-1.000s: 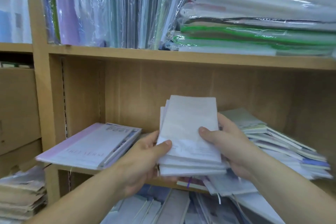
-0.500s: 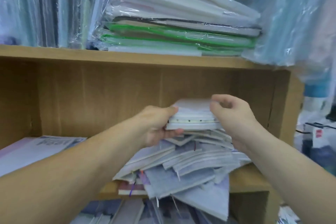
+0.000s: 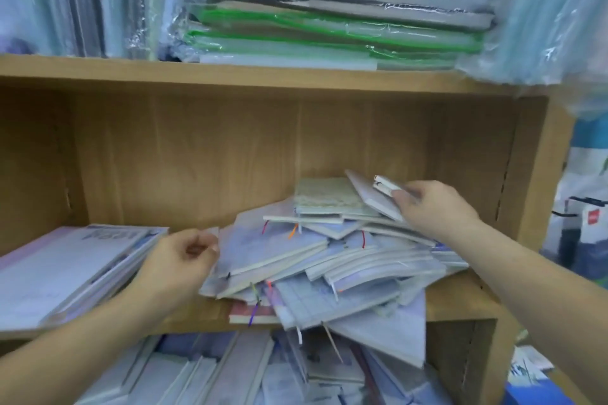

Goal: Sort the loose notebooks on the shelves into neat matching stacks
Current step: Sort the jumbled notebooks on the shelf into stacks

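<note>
Notebooks [image 3: 316, 260] lie in a loose, slanting heap on the right half of the middle shelf [image 3: 460, 301], their coloured ribbon markers sticking out, and several near ones overhang the shelf's front edge. At the far right top of the heap the right hand [image 3: 434, 207] pinches a small white booklet [image 3: 385, 188] between thumb and curled fingers, on a tilted lavender notebook [image 3: 370, 199]. The left hand [image 3: 184, 260] is at the heap's left edge with fingers loosely curled. Its thumb and fingertips are close to a plastic corner, but I cannot tell whether they hold it. Just left of that hand lies a flat stack of larger lavender books [image 3: 65, 270]. Plastic-wrapped folders [image 3: 329, 20] fill the upper shelf, and more notebooks [image 3: 230, 371] crowd the shelf below.
</note>
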Motion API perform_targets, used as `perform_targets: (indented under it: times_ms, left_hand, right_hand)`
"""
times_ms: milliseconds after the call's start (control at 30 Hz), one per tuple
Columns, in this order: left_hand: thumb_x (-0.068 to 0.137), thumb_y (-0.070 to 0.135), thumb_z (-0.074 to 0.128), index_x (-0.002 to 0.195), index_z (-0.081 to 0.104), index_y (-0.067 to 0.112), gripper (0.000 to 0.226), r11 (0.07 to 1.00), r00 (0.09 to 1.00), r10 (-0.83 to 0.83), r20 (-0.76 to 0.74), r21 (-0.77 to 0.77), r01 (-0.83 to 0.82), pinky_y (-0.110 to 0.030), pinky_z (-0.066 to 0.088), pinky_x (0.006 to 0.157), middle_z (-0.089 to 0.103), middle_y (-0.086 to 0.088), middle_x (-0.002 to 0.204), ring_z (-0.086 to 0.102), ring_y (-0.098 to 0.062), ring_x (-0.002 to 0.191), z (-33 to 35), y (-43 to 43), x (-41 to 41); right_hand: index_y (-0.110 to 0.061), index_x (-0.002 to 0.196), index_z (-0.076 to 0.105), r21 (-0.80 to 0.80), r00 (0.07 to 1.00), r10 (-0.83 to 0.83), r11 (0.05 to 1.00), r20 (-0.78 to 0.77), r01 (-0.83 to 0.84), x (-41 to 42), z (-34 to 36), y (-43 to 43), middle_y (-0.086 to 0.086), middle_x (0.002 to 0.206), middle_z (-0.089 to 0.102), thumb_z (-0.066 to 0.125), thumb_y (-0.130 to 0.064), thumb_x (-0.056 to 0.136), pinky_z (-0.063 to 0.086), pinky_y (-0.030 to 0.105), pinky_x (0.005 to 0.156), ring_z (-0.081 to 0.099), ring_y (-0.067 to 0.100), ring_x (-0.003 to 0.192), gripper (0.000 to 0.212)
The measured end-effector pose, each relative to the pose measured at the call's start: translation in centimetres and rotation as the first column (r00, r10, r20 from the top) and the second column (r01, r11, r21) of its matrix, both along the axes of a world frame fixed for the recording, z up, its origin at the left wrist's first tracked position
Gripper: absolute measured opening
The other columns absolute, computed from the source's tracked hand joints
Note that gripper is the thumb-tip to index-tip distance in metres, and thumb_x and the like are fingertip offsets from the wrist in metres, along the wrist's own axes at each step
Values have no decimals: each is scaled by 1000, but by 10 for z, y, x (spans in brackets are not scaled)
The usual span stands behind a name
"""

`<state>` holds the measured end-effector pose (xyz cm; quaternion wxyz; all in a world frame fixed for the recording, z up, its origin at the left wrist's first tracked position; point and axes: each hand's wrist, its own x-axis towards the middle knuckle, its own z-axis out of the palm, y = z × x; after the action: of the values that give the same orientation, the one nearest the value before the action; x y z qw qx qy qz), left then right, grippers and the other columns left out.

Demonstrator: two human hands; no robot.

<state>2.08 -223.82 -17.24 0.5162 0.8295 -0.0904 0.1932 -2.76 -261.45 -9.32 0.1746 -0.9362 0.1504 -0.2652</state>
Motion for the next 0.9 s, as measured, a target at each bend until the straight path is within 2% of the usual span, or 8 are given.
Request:
perform_targets:
  times_ms: [67,133,267,433,533,733,800,900]
  left_hand:
    - [91,30,74,97,72,18,14,985,997,3,-78,174,11,-28,47,85,73,3,98,68,-14,101,-30,17,1]
    - [81,62,69,112,73,14,57,956,999,-2,-32,293,11,-26,43,94,67,1,112,62,-16,111,-54,25,7]
    - [78,68,72,124,69,17,69,975,1000,6,-16,221,-3,-29,42,104,59,3,125,56,-17,126,-70,32,17]
    - [68,69,73,145,54,16,95,978,993,29,-113,207,-5,-40,38,118,34,-8,161,36,-17,148,-82,57,31]
    - [68,57,76,139,60,10,87,977,997,64,-43,208,-54,-38,50,106,53,-6,146,54,-20,133,-88,67,45]
    - [87,42,78,117,74,22,36,984,986,152,63,90,-157,-22,50,85,72,9,111,64,-9,105,-91,68,57]
    - [94,45,68,95,74,26,20,985,984,174,39,-6,-174,-27,49,68,72,8,83,67,-11,83,-87,69,57]
    - [99,47,58,81,65,19,34,977,974,210,80,-62,-205,-40,50,61,63,-2,64,62,-16,65,-85,69,56]
  right_hand:
    - [-27,115,72,-217,961,91,976,260,-34,2,3,40,5,115,66,50,-39,96,51,44,91,59,33,108,32]
    - [-27,102,73,-285,866,352,923,355,-258,-1,1,102,-2,101,66,49,-39,94,53,42,85,62,26,101,28]
    - [-35,119,66,-474,817,561,687,-137,-551,8,-29,200,-12,118,62,44,-65,92,51,42,93,57,17,118,46]
    - [-37,126,60,-497,833,387,672,-396,-549,34,-64,216,-8,125,63,51,-89,70,48,34,91,59,19,121,77]
    - [-35,120,64,-575,863,380,643,-333,-506,49,-70,212,-11,119,68,50,-85,60,51,31,88,63,16,115,79]
    - [-38,115,66,-655,875,438,602,-207,-457,57,-61,208,-8,104,73,39,-79,80,48,29,78,65,18,106,61]
    - [-40,106,66,-588,853,493,645,-168,-489,58,-53,204,-11,97,73,43,-73,87,40,30,69,65,17,104,44]
    - [-42,105,65,-504,846,518,701,-128,-505,56,-51,204,-13,93,71,44,-67,91,36,30,68,65,17,101,35]
